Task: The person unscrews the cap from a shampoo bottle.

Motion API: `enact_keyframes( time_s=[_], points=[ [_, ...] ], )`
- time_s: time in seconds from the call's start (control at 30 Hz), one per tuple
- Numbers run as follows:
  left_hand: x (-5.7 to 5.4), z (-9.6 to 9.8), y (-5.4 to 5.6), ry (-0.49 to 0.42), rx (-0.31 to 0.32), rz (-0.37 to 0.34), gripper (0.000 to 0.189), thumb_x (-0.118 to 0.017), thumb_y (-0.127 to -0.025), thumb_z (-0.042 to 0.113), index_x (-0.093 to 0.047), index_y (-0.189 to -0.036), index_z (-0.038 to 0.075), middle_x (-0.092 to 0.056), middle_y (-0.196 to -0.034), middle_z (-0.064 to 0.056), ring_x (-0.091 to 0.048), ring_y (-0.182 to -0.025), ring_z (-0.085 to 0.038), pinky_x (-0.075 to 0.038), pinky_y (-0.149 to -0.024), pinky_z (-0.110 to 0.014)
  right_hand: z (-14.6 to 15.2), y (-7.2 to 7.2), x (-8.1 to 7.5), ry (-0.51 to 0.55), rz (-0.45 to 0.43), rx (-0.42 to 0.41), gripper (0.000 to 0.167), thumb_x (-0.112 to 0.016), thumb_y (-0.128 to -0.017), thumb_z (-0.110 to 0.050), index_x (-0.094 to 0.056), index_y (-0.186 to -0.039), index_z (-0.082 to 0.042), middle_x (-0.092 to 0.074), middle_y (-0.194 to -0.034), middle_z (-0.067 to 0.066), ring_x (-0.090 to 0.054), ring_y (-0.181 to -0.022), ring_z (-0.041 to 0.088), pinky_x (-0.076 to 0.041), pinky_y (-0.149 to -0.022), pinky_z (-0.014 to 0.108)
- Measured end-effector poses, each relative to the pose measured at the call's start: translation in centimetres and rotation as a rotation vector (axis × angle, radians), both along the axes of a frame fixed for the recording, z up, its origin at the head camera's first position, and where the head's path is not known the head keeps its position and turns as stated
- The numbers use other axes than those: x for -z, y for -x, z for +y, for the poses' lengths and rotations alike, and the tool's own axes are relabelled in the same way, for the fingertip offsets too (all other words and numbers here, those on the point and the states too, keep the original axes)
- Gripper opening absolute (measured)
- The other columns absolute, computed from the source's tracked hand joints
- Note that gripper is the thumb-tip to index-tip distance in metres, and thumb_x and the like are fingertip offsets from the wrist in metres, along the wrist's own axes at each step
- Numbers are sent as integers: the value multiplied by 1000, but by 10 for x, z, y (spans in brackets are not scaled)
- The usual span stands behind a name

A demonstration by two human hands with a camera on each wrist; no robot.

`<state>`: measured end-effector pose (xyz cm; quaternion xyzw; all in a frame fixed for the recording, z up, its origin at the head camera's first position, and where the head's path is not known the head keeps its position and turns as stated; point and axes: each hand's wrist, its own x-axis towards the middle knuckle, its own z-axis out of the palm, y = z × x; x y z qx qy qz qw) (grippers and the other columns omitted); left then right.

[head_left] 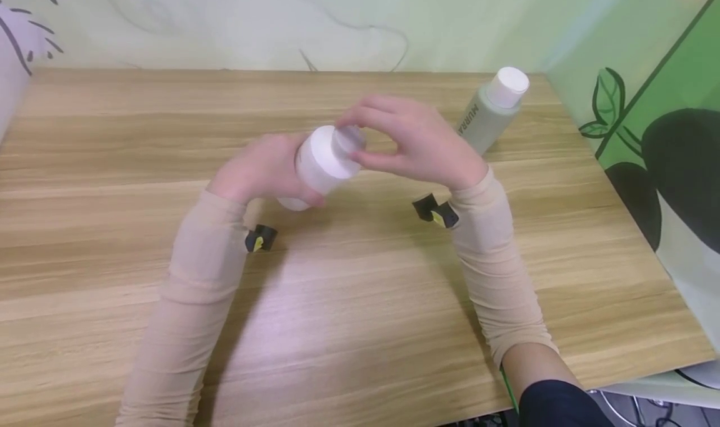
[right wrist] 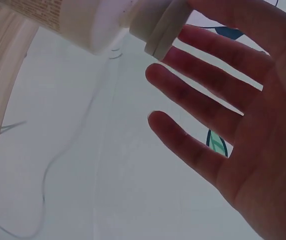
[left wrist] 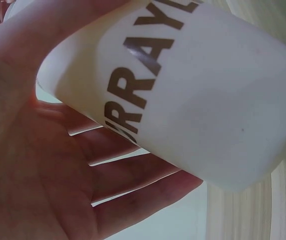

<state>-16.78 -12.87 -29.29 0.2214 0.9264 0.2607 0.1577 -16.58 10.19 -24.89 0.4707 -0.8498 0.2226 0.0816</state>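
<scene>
My left hand grips a white bottle around its body, with the thumb on the near side. The bottle is tilted, its top toward the upper right. Large brown lettering runs across the bottle in the left wrist view. At its top, my right hand pinches the white cap between thumb and fingertips. The right wrist view shows the cap at the bottle's mouth, with the other fingers spread beside it. Whether it sits tight or loose I cannot tell.
A grey-green bottle with a white cap stands at the back right of the wooden table, partly behind my right hand. A painted wall rises along the table's back edge. Small black mounts stick out from both sleeved wrists.
</scene>
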Motion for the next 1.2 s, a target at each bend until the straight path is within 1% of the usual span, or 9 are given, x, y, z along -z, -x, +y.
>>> enact_keyframes(
  time_s=[0.13,0.3,0.4,0.53,0.63,0.77,0.9,1.03,1.2],
  points=[
    [0,-1,1,8,12,-1,73,-85,-64,32,-53,-126,9,-66,-115,-14,-63,-103,-30,-50,-94,-49,1,1,0,10,4,-65,35,-70,-86,-11,-64,-120,-5,-67,-120,10,-61,-114,24,-47,-103,35],
    [-1,-1,1,9,10,-9,74,-85,-65,32,-52,-128,10,-66,-116,-13,-62,-104,-30,-49,-94,-49,1,1,0,8,-1,-96,35,-68,-86,-9,-64,-120,-5,-66,-122,10,-59,-117,25,-46,-105,36],
    [-1,-1,0,5,13,-5,74,-85,-65,32,-52,-127,10,-66,-115,-13,-62,-103,-30,-49,-94,-49,-1,0,-2,2,-16,-69,37,-67,-89,-15,-61,-125,-7,-63,-126,10,-58,-120,24,-45,-107,36],
    [-1,-2,0,-5,14,-1,74,-85,-64,32,-53,-128,11,-66,-115,-13,-63,-103,-30,-49,-94,-49,-2,0,-3,-6,-32,11,43,-67,-90,-24,-59,-129,-7,-63,-128,9,-58,-120,23,-45,-106,36],
    [-1,-1,0,-11,15,-6,76,-85,-64,32,-52,-129,11,-66,-115,-13,-63,-104,-30,-49,-94,-50,-2,0,-3,-7,-23,57,40,-68,-90,-26,-61,-124,-6,-66,-121,8,-62,-112,21,-49,-98,36],
    [-1,-1,0,-9,21,-3,76,-85,-64,32,-52,-130,11,-66,-116,-14,-63,-104,-31,-49,-95,-50,-2,0,-1,0,-6,65,34,-70,-88,-23,-65,-115,-5,-69,-111,7,-64,-102,20,-51,-91,35],
    [-2,-1,0,5,18,0,76,-85,-64,32,-52,-129,11,-66,-116,-14,-63,-104,-31,-49,-95,-50,-2,1,0,-1,-5,40,32,-71,-86,-19,-66,-114,-4,-69,-110,8,-64,-101,21,-51,-89,35],
    [-2,-1,0,23,13,-4,77,-85,-64,32,-51,-130,11,-65,-117,-14,-63,-104,-31,-49,-94,-50,0,2,0,1,-5,-7,34,-71,-85,-16,-65,-116,-4,-68,-112,9,-63,-102,23,-51,-91,35],
    [-1,1,3,29,13,0,76,-85,-64,32,-51,-129,11,-66,-115,-13,-63,-102,-30,-50,-93,-48,3,5,0,-1,-20,-54,36,-70,-84,-11,-64,-119,-4,-66,-118,10,-61,-111,25,-48,-100,37]
  ],
)
